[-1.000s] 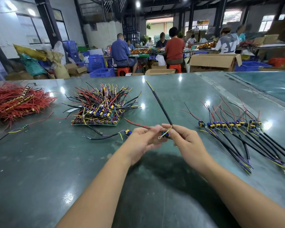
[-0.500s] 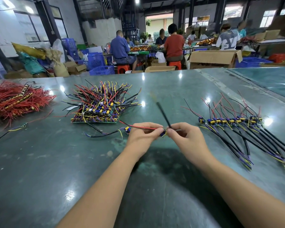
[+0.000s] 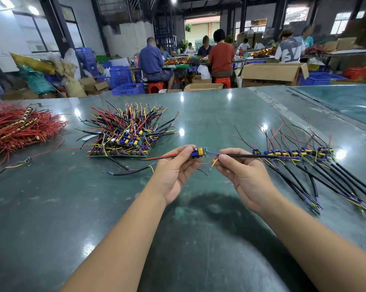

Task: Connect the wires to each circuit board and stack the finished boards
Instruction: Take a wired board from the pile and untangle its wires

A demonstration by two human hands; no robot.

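Pinching circuit board (image 3: 199,153), left hand (image 3: 174,172), right hand (image 3: 242,174) seemingly pinching black cable (image 3: 241,155)

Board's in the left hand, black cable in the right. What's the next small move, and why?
Probably bring the loose yellow lead up to the circuit board. The left hand pinches the board, the right hand holds the black cable, whose blue lead already reaches the board; the yellow dangles free.

Both forearms were bare from the lower edge of the view up to the wrists, with no sleeve showing. The left hand (image 3: 173,175) and right hand (image 3: 244,178) wore no gloves, rings, watch or bracelet.
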